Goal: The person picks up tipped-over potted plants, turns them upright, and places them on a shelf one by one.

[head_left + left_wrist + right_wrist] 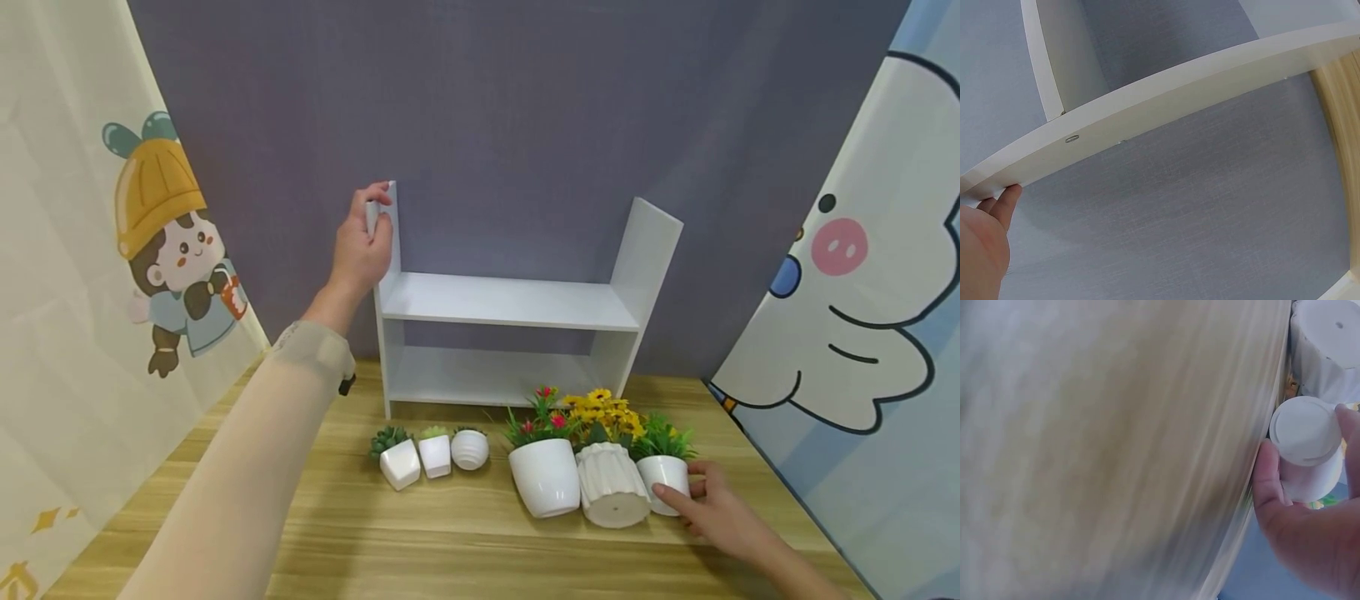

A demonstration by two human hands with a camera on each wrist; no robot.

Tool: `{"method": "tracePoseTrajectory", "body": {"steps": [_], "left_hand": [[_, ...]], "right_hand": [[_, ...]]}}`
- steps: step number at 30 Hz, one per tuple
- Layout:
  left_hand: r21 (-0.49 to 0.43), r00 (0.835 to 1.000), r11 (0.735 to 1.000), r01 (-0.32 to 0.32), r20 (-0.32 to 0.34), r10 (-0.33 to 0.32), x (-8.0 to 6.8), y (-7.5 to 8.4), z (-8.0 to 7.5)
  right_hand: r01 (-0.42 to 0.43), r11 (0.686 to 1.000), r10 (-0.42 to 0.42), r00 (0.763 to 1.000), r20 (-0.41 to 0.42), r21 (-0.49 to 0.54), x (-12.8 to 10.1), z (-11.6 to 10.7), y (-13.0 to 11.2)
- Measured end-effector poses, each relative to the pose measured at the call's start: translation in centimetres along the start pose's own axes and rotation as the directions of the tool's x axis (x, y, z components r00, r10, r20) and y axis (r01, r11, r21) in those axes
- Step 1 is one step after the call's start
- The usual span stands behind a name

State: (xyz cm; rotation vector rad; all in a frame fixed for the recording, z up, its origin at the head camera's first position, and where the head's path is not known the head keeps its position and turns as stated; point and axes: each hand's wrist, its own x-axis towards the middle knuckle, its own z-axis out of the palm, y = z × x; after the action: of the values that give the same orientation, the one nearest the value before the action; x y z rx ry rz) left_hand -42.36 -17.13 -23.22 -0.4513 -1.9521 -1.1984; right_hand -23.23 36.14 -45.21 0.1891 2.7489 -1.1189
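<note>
My left hand (365, 242) grips the upper end of the left side panel of a white two-tier shelf (510, 302). In the left wrist view, fingertips (1009, 201) lie against that panel's edge. At the right, my right hand (722, 510) holds a white pot (666, 475) with a leafy green plant between thumb and fingers. The right wrist view shows the round base of this pot (1305, 431). Left of it lies a ribbed white pot (611, 492) of yellow flowers, tilted with its base toward me. A larger smooth white pot (546, 479) with red flowers leans beside that.
Three small white succulent pots stand or lean in front of the shelf: an angular one (400, 464), a square one (435, 456) and a round ribbed one (470, 450). The wooden table (450, 550) meets a grey backdrop (510, 125), with cartoon-printed sheets at both sides.
</note>
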Motion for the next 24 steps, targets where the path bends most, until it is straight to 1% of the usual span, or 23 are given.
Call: {"method": "tracePoseTrajectory", "body": {"steps": [5, 13, 24], "left_hand": [[-0.003, 1.000, 1.000, 0.001, 0.000, -0.001, -0.02, 0.00, 0.11], [-0.004, 1.000, 1.000, -0.018, -0.013, 0.018, 0.17, -0.22, 0.27], [0.004, 1.000, 1.000, -0.021, -0.011, 0.021, 0.18, -0.36, 0.02]], "right_hand": [[-0.012, 1.000, 0.012, 1.000, -0.005, 0.000, -0.13, 0.10, -0.05], [-0.026, 0.999, 0.026, 1.000, -0.011, 0.032, -0.24, 0.15, 0.08], [0.023, 0.998, -0.021, 0.999, -0.029, 0.057, -0.12, -0.11, 0.18]]}}
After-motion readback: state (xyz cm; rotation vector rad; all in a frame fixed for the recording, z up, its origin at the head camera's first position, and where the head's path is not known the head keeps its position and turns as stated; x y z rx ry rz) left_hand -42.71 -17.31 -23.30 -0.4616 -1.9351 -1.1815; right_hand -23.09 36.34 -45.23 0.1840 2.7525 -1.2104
